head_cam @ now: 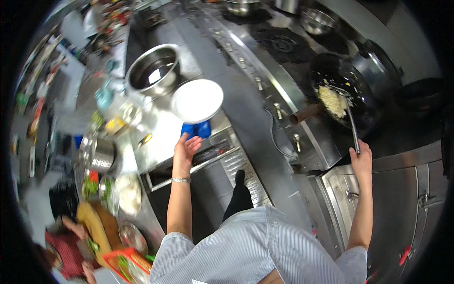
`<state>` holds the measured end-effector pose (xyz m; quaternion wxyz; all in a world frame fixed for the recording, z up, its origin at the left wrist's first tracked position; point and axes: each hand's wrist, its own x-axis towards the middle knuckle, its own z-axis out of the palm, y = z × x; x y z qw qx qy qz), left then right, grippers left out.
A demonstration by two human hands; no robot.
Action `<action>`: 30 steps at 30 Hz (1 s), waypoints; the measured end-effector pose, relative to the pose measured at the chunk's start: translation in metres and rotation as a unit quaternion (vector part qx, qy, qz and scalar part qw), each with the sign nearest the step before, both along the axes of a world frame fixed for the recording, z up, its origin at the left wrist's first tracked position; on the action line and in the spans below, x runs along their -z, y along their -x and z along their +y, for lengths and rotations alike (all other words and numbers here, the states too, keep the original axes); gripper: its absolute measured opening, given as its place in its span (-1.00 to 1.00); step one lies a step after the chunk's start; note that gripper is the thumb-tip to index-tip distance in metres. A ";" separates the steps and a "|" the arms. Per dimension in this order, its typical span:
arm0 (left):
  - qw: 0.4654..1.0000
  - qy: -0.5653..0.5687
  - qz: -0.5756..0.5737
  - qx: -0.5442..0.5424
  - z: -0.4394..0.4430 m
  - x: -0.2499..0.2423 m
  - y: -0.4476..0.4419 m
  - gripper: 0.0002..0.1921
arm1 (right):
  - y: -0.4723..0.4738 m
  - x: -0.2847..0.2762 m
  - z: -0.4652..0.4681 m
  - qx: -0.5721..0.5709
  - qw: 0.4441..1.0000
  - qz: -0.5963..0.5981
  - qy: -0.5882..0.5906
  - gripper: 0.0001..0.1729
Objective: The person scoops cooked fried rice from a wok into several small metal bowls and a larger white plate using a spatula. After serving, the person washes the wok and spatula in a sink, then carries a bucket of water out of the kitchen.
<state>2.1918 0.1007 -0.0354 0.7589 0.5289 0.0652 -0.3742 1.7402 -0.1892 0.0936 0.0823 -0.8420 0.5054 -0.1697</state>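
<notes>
My right hand (361, 156) grips the handle of a metal spatula or ladle (352, 120). The tool's head sits in a black wok (365, 88) on the range, against a pale yellow, crumbly food (332, 101). A brown wok handle (305, 113) juts out toward the range's front edge. Palm up and fingers apart, my left hand (186, 149) is over the counter's edge. Just beyond it are a blue cloth or packet (196, 130), which I cannot make out clearly, and a white plate (198, 101). Whether the fingertips touch the blue item is unclear.
A large steel bowl (153, 71) of dark liquid stands behind the plate. Control knobs (277, 110) line the range front. On the left counter are a steel pot (96, 151) and a wooden cutting board (103, 227), where another person (69, 245) stands. An open drawer (212, 152) projects below the counter.
</notes>
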 end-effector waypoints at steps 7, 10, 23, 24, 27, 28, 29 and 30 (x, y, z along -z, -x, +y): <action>0.998 -0.037 0.046 -0.022 -0.070 0.050 -0.063 -0.66 | 0.004 0.028 -0.067 0.161 0.946 0.172 -0.220 -0.15; 0.996 -0.067 0.051 -0.034 -0.068 0.053 -0.071 -0.70 | 0.007 0.011 -0.078 0.178 0.882 -0.079 -0.429 -0.25; 0.999 0.043 0.018 0.014 -0.151 -0.014 -0.036 -0.89 | 0.005 -0.153 -0.033 0.400 0.622 -0.423 -0.524 -0.69; 0.997 0.070 -0.002 0.037 -0.165 -0.019 -0.034 -0.87 | 0.005 -0.153 -0.035 0.393 0.607 -0.436 -0.537 -0.65; 0.990 0.106 -0.038 0.082 -0.202 -0.033 -0.021 -0.67 | 0.005 -0.149 -0.045 0.351 0.518 -0.500 -0.598 -0.64; 0.992 0.091 -0.030 0.086 -0.210 -0.038 -0.017 -0.65 | 0.006 -0.148 -0.050 0.346 0.474 -0.520 -0.621 -0.64; 0.990 0.092 -0.027 0.099 -0.216 -0.042 -0.013 -0.62 | 0.006 -0.147 -0.052 0.340 0.501 -0.505 -0.615 -0.65; 0.987 0.107 -0.031 0.120 -0.222 -0.045 -0.009 -0.60 | 0.006 -0.147 -0.056 0.344 0.521 -0.480 -0.616 -0.66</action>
